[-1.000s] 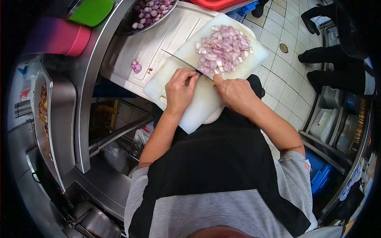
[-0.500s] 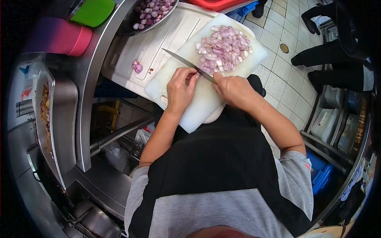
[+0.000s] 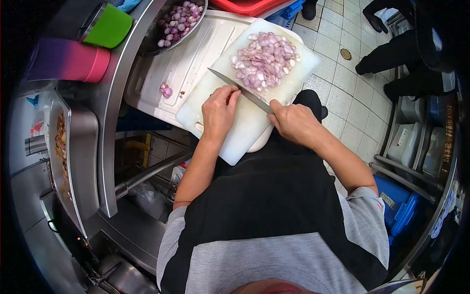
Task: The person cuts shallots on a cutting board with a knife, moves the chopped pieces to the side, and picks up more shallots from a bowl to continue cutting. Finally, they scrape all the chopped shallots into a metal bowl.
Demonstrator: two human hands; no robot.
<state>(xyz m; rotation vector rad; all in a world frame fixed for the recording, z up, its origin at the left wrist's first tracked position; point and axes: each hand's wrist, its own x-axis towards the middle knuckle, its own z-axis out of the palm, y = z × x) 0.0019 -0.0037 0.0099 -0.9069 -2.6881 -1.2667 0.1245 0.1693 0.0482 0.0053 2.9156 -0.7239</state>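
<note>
My right hand (image 3: pixel 294 121) is closed round the handle of a knife (image 3: pixel 247 94), whose blade points up and left over a white cutting board (image 3: pixel 245 122). Beside the blade, my left hand (image 3: pixel 219 109) has its fingers pinched together; whatever they hold is too hidden to name. A pile of sliced shallots (image 3: pixel 267 59) lies on the board beyond the blade. To the left, a couple of whole shallots (image 3: pixel 166 91) rest on the cream tray (image 3: pixel 196 49) under the board.
A metal bowl (image 3: pixel 199 19) of whole shallots stands at the tray's far end. Red basket (image 3: pixel 245 6) at the top. Green (image 3: pixel 112 27) and pink-purple (image 3: pixel 73 61) containers are on the left. Another person's dark-clothed legs (image 3: pixel 391 51) are at right.
The view has shifted slightly, moving the board and tray a little left. The knife has moved slightly right relative to my left hand, its blade more steeply angled.
</note>
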